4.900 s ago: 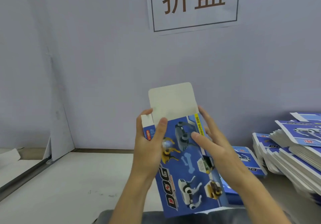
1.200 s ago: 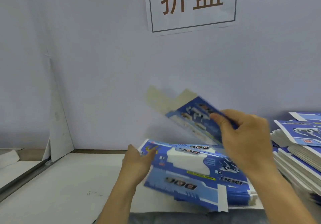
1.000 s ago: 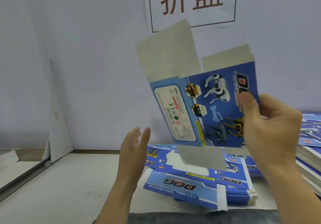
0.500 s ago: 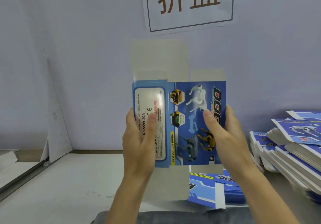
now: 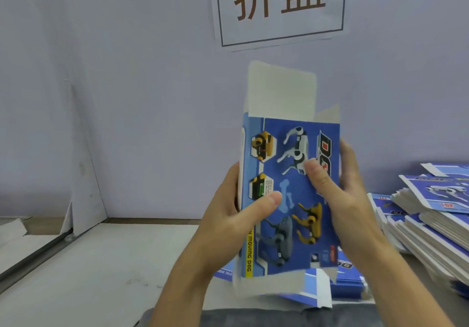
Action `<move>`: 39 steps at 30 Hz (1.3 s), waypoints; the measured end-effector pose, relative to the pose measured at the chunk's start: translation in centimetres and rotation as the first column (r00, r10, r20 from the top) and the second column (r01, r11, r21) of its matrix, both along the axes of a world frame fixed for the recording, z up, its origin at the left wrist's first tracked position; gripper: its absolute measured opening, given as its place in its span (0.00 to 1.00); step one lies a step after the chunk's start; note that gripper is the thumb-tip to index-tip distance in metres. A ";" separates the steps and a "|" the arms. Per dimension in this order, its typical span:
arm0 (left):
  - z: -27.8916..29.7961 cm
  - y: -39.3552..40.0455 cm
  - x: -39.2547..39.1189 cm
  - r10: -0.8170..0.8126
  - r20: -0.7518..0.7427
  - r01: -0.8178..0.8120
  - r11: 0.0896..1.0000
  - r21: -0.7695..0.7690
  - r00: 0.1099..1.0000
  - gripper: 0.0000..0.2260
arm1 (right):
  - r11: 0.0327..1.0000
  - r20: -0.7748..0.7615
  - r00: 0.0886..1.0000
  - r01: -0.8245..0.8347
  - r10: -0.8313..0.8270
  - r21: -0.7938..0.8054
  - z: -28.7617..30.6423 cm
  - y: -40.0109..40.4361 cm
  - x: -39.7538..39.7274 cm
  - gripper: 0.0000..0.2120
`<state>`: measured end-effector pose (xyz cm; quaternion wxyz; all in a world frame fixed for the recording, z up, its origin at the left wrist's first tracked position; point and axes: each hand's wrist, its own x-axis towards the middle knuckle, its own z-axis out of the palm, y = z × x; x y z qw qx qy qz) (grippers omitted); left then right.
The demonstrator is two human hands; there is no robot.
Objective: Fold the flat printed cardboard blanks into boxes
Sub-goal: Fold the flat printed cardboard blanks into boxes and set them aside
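A: Where is the cardboard blank (image 5: 291, 187)?

B: Held upright in the air in front of the wall, above the desk (image 5: 101, 263). The blue printed face with the toy dogs looks toward the camera, and a plain flap stands up at its top.

A: And the hands?

B: The left hand (image 5: 236, 215) grips the left edge, thumb across the printed face, the other fingers hidden behind the card. The right hand (image 5: 347, 200) holds the right edge the same way, thumb on the front and fingers wrapped behind.

A: What else is around?

B: A stack of flat blanks (image 5: 431, 225) sits at the right on the desk, fanned and leaning. More blue printed pieces (image 5: 319, 291) lie on the desk below the held blank, partly hidden by it and the forearms. A paper sign (image 5: 279, 7) with two brown characters hangs on the wall above. At the left a white panel (image 5: 81, 187) leans in the corner.
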<state>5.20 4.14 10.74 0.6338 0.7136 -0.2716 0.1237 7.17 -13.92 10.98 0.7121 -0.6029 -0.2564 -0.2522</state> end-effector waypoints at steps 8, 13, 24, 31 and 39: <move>1.0 -0.3 0.1 0.190 0.073 -0.172 0.965 -0.197 0.979 0.46 | 0.994 0.078 0.996 -0.023 0.031 -0.103 0.2 1.6 -0.9 0.28; 1.7 0.8 0.2 0.469 0.182 -0.414 0.869 -0.272 0.864 0.41 | 0.981 0.035 0.992 -0.116 0.123 -0.158 -0.1 3.3 -1.0 0.32; 1.9 0.1 -0.3 0.271 0.247 -0.245 0.961 -0.130 0.930 0.26 | 0.996 0.011 0.997 -0.074 0.075 -0.050 0.4 2.7 -0.4 0.31; 1.9 -1.1 -0.6 0.326 0.148 -0.278 0.921 -0.274 0.934 0.13 | 0.999 -0.054 0.997 -0.047 0.046 -0.005 1.2 2.8 -1.7 0.21; 2.4 -0.6 -0.9 0.356 0.075 -0.315 0.892 -0.323 0.931 0.15 | 0.999 -0.182 0.983 -0.016 0.023 0.037 1.2 2.9 -1.1 0.20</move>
